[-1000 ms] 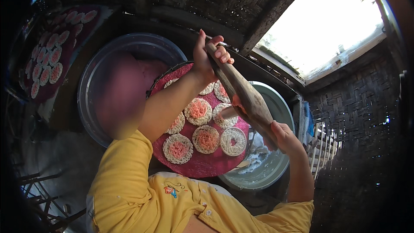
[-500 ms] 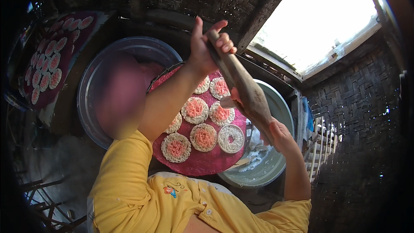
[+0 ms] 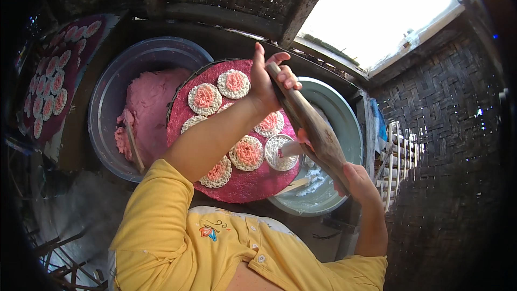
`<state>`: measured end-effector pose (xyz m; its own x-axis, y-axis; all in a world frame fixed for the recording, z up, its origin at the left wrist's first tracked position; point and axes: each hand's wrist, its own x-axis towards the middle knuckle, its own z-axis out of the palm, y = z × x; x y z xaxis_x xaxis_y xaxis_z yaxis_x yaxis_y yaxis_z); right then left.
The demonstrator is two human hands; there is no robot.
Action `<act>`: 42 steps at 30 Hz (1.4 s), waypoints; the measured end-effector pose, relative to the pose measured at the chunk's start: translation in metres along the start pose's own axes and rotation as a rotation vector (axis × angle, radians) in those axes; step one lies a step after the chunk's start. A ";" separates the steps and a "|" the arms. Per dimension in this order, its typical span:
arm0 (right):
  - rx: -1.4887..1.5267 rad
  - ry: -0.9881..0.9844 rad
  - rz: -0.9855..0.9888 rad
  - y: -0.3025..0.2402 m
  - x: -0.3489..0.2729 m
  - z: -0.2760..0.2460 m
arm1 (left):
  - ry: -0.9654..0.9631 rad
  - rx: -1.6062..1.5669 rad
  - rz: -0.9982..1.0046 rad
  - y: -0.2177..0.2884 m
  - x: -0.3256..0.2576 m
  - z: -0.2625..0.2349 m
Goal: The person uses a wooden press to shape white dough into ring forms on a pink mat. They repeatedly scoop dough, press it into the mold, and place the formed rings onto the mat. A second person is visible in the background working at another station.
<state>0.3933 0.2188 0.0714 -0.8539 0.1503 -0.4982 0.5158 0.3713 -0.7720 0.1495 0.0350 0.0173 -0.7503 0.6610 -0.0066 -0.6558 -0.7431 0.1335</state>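
Both my hands grip a thick wooden press (image 3: 315, 121), held aslant above a round tray with a magenta cover (image 3: 237, 191). My left hand (image 3: 272, 80) wraps its lower fingers round the far end, thumb and forefinger standing off the wood. At the near end, my right hand (image 3: 360, 182) is closed round the handle. A pale tube (image 3: 291, 149) juts from the press's middle, its tip over a plain white lattice ring (image 3: 273, 161) at the tray's right. Beside that ring lie several white lattice rounds with pink strands on top, one round (image 3: 247, 152) close by; my left forearm covers others.
Left of the tray stands a dark blue basin (image 3: 99, 97) with pink dough (image 3: 156, 97) and a wooden stick (image 3: 134, 148). A green basin (image 3: 353, 116) at right holds white paste (image 3: 315, 179) and a flat wooden paddle (image 3: 293, 186). More rounds lie on a far-left board (image 3: 70, 97).
The press has come over the plain white ring, its tube tip now at that ring instead of beside a pink-topped round. My view has shifted, showing the pink dough more fully.
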 end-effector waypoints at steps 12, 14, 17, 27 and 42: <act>-0.124 0.124 0.006 -0.005 -0.006 0.010 | 0.022 -0.010 0.058 -0.006 -0.008 -0.012; -0.111 0.139 -0.050 -0.001 0.003 0.015 | -0.007 0.003 0.076 0.000 -0.001 -0.012; 0.007 0.120 -0.118 0.002 0.012 0.026 | -0.069 0.041 0.065 0.015 0.003 -0.004; 0.538 -0.030 -0.506 0.002 -0.035 0.065 | -0.569 1.070 0.156 0.042 -0.083 0.061; -0.156 0.699 -0.320 0.029 0.035 0.105 | 0.541 2.027 0.752 0.131 -0.375 -0.070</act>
<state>0.3856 0.1387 -0.0101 -0.8315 0.5367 0.1433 0.2658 0.6109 -0.7457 0.3396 -0.3176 -0.0319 -0.9247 0.0456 0.3780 0.3429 0.5313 0.7747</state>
